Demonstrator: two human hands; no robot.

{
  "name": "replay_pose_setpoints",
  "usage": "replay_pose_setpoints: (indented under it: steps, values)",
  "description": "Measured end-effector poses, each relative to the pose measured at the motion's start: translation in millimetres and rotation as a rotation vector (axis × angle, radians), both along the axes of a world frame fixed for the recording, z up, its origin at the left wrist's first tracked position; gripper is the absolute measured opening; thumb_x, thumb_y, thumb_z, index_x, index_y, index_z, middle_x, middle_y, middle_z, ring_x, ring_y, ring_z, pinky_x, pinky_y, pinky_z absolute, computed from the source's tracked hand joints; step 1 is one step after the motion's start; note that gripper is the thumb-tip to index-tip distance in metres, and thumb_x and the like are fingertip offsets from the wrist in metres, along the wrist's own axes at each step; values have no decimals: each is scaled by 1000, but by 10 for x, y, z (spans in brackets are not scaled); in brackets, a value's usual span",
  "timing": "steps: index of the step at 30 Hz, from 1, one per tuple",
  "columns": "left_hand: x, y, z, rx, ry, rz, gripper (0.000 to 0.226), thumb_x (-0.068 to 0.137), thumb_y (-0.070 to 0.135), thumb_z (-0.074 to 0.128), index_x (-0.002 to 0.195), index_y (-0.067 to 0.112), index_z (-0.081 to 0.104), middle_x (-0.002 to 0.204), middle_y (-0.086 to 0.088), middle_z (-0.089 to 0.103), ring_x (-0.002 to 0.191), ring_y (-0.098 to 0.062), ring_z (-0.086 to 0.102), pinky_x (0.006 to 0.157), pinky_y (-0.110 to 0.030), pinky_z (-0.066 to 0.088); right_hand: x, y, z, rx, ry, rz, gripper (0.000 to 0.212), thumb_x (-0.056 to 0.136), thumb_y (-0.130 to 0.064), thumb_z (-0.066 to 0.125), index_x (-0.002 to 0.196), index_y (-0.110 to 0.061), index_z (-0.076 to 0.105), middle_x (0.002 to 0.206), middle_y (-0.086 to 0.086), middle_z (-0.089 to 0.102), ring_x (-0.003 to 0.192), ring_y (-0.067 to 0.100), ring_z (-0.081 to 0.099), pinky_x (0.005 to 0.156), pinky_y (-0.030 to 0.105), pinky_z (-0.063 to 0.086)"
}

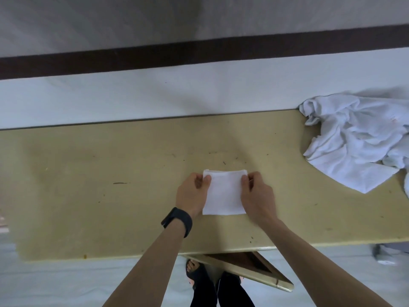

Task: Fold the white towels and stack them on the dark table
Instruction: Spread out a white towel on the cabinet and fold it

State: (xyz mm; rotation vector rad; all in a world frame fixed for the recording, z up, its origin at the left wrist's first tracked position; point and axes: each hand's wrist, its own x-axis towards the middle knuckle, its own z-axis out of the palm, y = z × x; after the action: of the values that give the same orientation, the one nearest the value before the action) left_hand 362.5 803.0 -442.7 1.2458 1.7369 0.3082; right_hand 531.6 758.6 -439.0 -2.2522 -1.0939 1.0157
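A pale floor and a light wall with a dark brown band lie behind a long tan, scuffed surface, and we look straight down on it. At its middle, the left grip, with a black band on the wrist, pinches the left edge of a small, flat, white folded towel, thumb on top of the cloth. The right grip pinches the opposite edge in the same way. Both are narrow, closed on cloth. The towel lies flat on the surface between them as a neat rectangle, near the front edge. Well apart, at the far right end, a crumpled heap of white towels lies loose, reaching past the back edge and out of view at the right. Below the front edge we see feet in dark sandals on the floor, beside a slanted tan-framed panel.

We judge the task to be early: one towel looks folded, or one tidy-up short of it, and the heap is not yet sorted. We see no stack anywhere, and no dark table that we can pick out, so the carrying and stacking all lie ahead
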Motion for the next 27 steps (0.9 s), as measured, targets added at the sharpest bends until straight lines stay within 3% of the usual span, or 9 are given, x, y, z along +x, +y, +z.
replay_pose_setpoints:
  steps: [3, 9, 14, 16, 18, 20, 22, 24, 27]
  values:
    - [32, 23, -8, 25, 16, 12, 27, 96, 49, 50, 101, 23, 58, 94, 9, 65, 83, -12, 60, 66, -27, 47, 3, 37, -4, -15, -32, 4, 18, 102, -36, 39, 98, -22, 47, 76, -2, 62, 71, 23, 55, 59, 35, 38]
    - [89, 85, -59, 31, 97, -1, 32, 94, 55, 47, 98, 25, 56, 89, 8, 65, 82, -17, 63, 77, -38, 55, -26, 86, -5, -57, -110, 9, 18, 103, -35, 34, 96, -20, 41, 70, 3, 59, 63, 19, 53, 54, 35, 36]
    - [144, 99, 19, 57, 300, -109, 36, 95, 57, 42, 95, 22, 48, 84, 5, 63, 74, -19, 60, 67, -35, 52, -30, 118, -3, -99, -225, 50, 18, 101, -32, 34, 94, -16, 36, 71, 2, 55, 59, 22, 50, 52, 34, 32]
    - [148, 44, 62, 186, 407, -128, 36, 93, 56, 44, 100, 21, 45, 91, 4, 59, 78, -21, 59, 64, -34, 49, -40, 97, 16, -73, -293, 34, 19, 99, -35, 40, 98, -16, 38, 85, 1, 53, 68, 25, 52, 58, 35, 35]
    - [118, -67, 24, 440, 491, -220, 35, 92, 49, 51, 109, 18, 48, 103, -3, 59, 87, -26, 60, 64, -35, 50, -55, 45, 11, -14, -404, 20, 27, 96, -37, 48, 109, -15, 43, 100, 2, 49, 82, 25, 53, 62, 34, 40]
    - [85, -197, -63, 640, 521, -356, 37, 90, 44, 50, 115, 16, 50, 118, -9, 60, 97, -30, 61, 74, -38, 52, -61, -17, -39, 73, -498, 47, 37, 92, -36, 55, 118, -12, 48, 108, 5, 50, 92, 26, 52, 67, 36, 45]
    - [74, -272, -160, 697, 482, -487, 43, 91, 42, 43, 126, 18, 49, 135, -9, 55, 113, -30, 58, 90, -43, 50, -52, -79, -111, 193, -574, 169, 39, 91, -33, 57, 123, -10, 51, 120, 9, 54, 101, 27, 51, 75, 38, 47]
    - [82, -299, -239, 683, 470, -612, 52, 96, 41, 36, 141, 17, 44, 151, -6, 42, 135, -27, 44, 106, -49, 39, -27, -140, -213, 281, -600, 358, 44, 95, -31, 50, 135, -10, 48, 142, 9, 48, 124, 27, 45, 92, 40, 43]
    - [76, -282, -336, 591, 499, -711, 59, 99, 41, 27, 154, 17, 26, 163, 1, 19, 149, -19, 16, 116, -53, 20, 44, -219, -381, 225, -597, 559, 59, 103, -35, 29, 155, -9, 23, 164, 5, 18, 152, 19, 11, 119, 44, 17]
